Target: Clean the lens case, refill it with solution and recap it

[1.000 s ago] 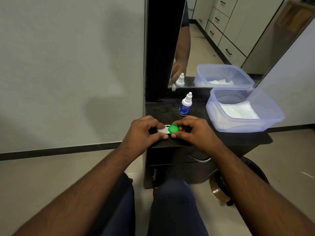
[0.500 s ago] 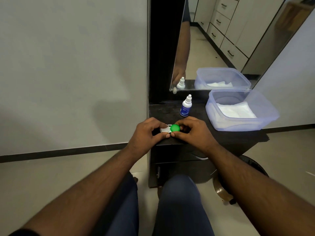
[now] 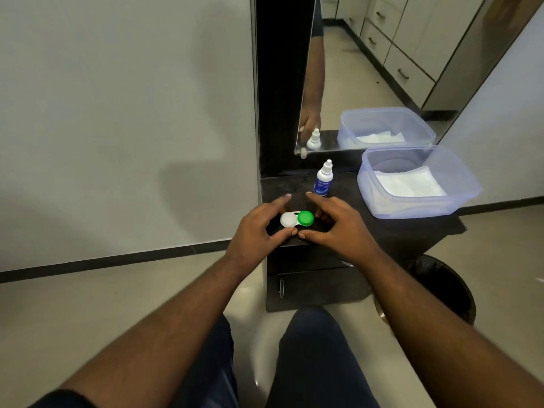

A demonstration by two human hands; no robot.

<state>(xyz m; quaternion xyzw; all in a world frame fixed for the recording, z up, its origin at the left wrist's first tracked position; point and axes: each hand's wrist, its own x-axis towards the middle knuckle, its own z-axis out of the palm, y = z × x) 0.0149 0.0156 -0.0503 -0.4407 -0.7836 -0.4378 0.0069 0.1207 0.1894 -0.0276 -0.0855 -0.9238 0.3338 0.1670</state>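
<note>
The lens case (image 3: 296, 219) lies on the dark counter (image 3: 391, 228) near its front edge, with a white cap on its left well and a green cap on its right well. My left hand (image 3: 259, 228) is spread open just left of the case, thumb tip close under the white cap. On the other side my right hand (image 3: 338, 223) is also open, index finger stretched out above the case, thumb near the green cap. Neither hand grips the case. A small blue-and-white solution bottle (image 3: 323, 179) stands upright behind the hands.
A clear plastic tub (image 3: 418, 184) holding white tissues sits at the counter's right. A mirror (image 3: 368, 69) leans behind it, reflecting tub and bottle. A black bin (image 3: 444, 287) stands on the floor to the right. My knees are below the counter.
Both hands had their fingers curled round the case's caps; now the fingers have straightened and lifted off, leaving the capped case lying on the counter.
</note>
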